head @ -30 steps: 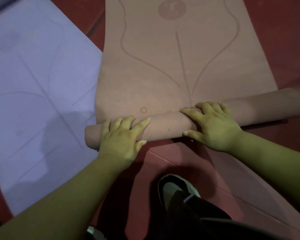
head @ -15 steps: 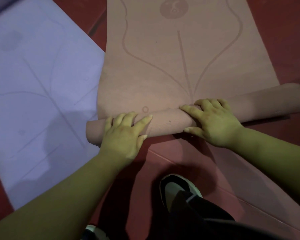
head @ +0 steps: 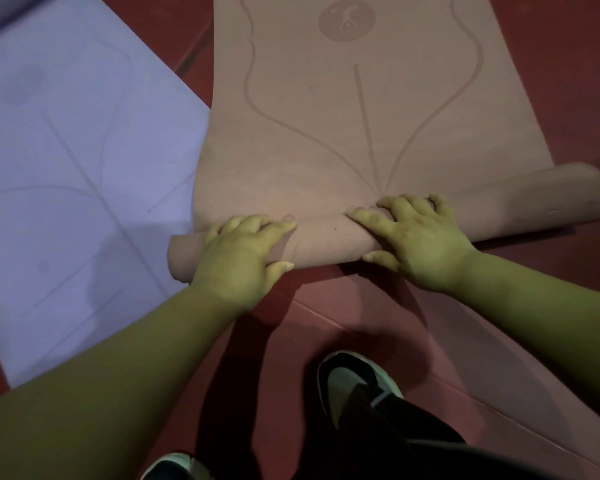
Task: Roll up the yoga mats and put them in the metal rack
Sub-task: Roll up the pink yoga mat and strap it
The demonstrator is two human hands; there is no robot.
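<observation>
Hand pose first. Your left hand [head: 238, 258] sits on the roll [head: 326, 242] of the pink yoga mat [head: 361, 133], near the roll's left end. Its fingers lie close together and curve over the crest of the roll, and the thumb presses the near face. Your right hand [head: 416, 240] sits right of the roll's centre, apart from the left hand, with a bare stretch of roll between the two. Its fingers are slightly spread and curve over the crest, with the fingertips at the line where the roll meets the flat mat. Its thumb lies along the near face. Both forearms reach in from the near side of the roll.

Edges and room next. The roll lies across the red floor [head: 568, 64], with its right end farther from you than its left; the right end is blurred. Beyond the roll, the unrolled part of the mat lies flat and runs out of the top of the view. The roll's left end overlaps the edge of the purple yoga mat [head: 66, 168], which lies flat to the left of the roll. Bare floor shows beyond the roll's right end. On the near side of the roll is open floor, then one shoe [head: 350, 386] behind the roll's centre. A second shoe [head: 168, 467] is farther back on the left, cut off by the frame.
</observation>
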